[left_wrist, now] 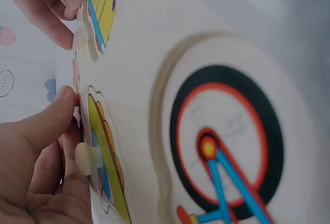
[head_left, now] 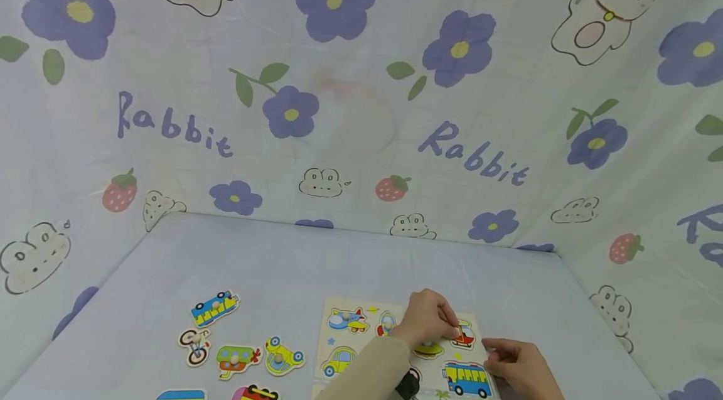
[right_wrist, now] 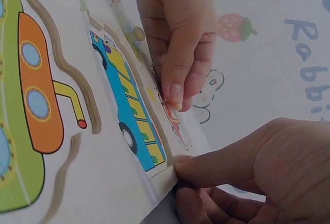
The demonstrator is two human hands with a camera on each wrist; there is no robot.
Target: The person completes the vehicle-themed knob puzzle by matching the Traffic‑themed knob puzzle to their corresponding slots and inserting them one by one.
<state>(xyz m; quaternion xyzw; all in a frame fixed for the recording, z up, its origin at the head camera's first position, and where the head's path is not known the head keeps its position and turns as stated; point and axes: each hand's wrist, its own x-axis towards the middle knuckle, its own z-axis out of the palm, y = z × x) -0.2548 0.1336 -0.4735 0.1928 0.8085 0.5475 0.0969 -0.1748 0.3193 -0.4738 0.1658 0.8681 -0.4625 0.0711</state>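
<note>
My left hand reaches over a wooden puzzle board. Its thumb and fingers pinch the small knob of a red helicopter piece, which lies at its picture near the board's upper right corner. Whether the piece is fully down in its recess cannot be told. My right hand grips the board's right edge between thumb and fingers, beside a blue bus picture. Close to my left hand, a knobbed flying saucer piece sits in the board. A plane piece and a rocket piece lie further left.
Loose knobbed pieces lie left of the board: a bus, a bicycle, a green and orange submarine and a yellow car. Two more pieces are cut off by the lower frame edge. A patterned cloth wall stands behind.
</note>
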